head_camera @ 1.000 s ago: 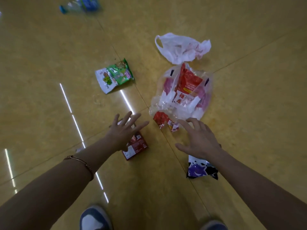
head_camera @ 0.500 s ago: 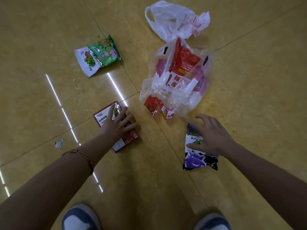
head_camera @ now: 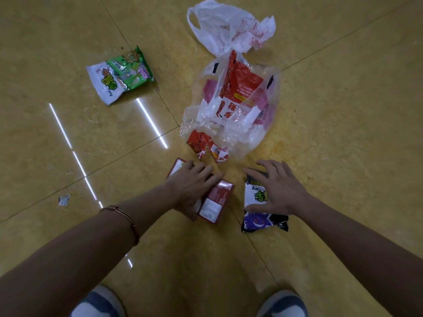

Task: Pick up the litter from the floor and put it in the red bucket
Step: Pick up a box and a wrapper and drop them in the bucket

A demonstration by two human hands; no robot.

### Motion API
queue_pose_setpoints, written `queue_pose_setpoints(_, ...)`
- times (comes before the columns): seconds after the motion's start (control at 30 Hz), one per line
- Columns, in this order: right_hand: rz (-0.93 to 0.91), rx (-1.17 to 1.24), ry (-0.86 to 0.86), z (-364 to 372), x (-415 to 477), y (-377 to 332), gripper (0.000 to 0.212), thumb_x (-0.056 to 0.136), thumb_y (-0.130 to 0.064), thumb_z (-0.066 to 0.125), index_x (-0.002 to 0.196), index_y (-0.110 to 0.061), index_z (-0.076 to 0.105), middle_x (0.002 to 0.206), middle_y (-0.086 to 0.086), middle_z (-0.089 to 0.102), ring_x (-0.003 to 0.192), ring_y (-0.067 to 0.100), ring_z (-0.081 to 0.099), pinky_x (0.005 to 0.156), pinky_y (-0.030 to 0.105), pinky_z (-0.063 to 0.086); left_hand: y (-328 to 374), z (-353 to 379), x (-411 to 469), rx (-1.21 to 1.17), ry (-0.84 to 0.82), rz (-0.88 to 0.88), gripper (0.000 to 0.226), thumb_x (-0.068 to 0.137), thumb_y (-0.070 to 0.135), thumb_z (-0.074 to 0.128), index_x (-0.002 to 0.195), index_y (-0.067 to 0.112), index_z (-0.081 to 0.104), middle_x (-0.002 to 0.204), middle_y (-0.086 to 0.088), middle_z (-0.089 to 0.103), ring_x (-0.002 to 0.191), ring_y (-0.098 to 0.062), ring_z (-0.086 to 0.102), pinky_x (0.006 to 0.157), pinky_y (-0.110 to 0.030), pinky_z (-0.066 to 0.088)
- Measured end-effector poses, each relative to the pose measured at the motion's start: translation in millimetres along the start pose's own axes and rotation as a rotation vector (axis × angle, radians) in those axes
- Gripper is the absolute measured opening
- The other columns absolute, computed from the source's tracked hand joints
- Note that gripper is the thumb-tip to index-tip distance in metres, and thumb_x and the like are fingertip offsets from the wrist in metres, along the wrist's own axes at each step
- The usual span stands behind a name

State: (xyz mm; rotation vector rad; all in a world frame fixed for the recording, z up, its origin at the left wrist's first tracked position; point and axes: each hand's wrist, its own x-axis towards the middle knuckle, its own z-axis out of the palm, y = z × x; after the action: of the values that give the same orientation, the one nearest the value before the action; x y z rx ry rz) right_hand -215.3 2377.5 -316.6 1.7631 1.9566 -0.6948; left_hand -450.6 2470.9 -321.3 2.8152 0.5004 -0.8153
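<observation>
The left hand (head_camera: 194, 186) grips the red carton (head_camera: 215, 202), whose long axis runs from far-left to near-right. The right hand (head_camera: 279, 188) lies flat, fingers spread, on the snack packet (head_camera: 263, 221).

My single wide-angle view comes from the head-worn camera, looking forward and steeply down at the yellow floor (head_camera: 343, 156) from above the person's shoes (head_camera: 282, 303). It sits close: forearms enter from the bottom corners, the left hand (head_camera: 192, 186) gripping a red carton (head_camera: 217, 202) and the right hand (head_camera: 279, 186) land mid-frame, with a white plastic bag (head_camera: 219, 24) at the top edge.
</observation>
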Motion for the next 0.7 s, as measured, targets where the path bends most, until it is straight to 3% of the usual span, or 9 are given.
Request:
queue_pose_setpoints(0.2,0.013,-0.056,-0.132,18.1,-6.7,-0.3,0.123,0.045,-0.096,0.041,0.14,-0.05,-0.023,0.155,0.001,-0.025,0.142,0.038,-0.02,0.11,0.063,-0.009,9.3,-6.9,11.3,-0.001,0.014,0.01,0.124,0.064,0.071,0.064,0.147,0.017,-0.01,0.146,-0.011,0.02,0.13,-0.03,0.025,0.111,-0.047,0.022)
queue_pose_setpoints(0.4,0.027,-0.096,-0.273,36.5,-8.6,-12.5,0.137,0.047,-0.081,0.068,0.128,-0.051,-0.038,0.143,0.0,-0.047,0.136,0.042,-0.032,0.103,0.074,-0.001,-1.5,1.0,5.7,-0.023,-0.054,-0.065,0.125,0.064,0.071,0.065,0.148,0.017,-0.011,0.15,-0.012,0.017,0.135,-0.031,0.021,0.113,-0.049,0.021)
queue_pose_setpoints(0.53,0.076,-0.115,-0.28,40.4,-1.6,-20.8,0.135,0.061,-0.055,0.08,0.133,-0.051,-0.033,0.144,0.003,-0.046,0.136,0.045,-0.029,0.104,0.073,0.015,-6.6,6.5,2.9,-0.015,-0.066,-0.088,0.128,0.063,0.072,0.065,0.148,0.016,-0.012,0.15,-0.012,0.016,0.136,-0.031,0.021,0.113,-0.049,0.021)
queue_pose_setpoints(0.63,0.115,-0.109,-0.246,39.0,3.1,-26.1,0.121,0.075,-0.04,0.076,0.137,-0.048,-0.028,0.148,0.009,-0.041,0.139,0.047,-0.021,0.104,0.066,0.028,-6.8,6.5,3.0,-0.042,-0.053,-0.1,0.127,0.063,0.072,0.065,0.148,0.016,-0.012,0.149,-0.012,0.018,0.135,-0.03,0.022,0.112,-0.049,0.022)
queue_pose_setpoints(0.7,0.13,-0.086,-0.199,33.0,6.4,-27.4,0.104,0.084,-0.026,0.068,0.145,-0.044,-0.015,0.154,0.013,-0.026,0.142,0.047,-0.005,0.103,0.058,0.036,-5.0,3.6,3.6,-0.089,-0.036,-0.114,0.128,0.064,0.072,0.065,0.148,0.016,-0.013,0.149,-0.012,0.018,0.136,-0.03,0.021,0.113,-0.049,0.022)
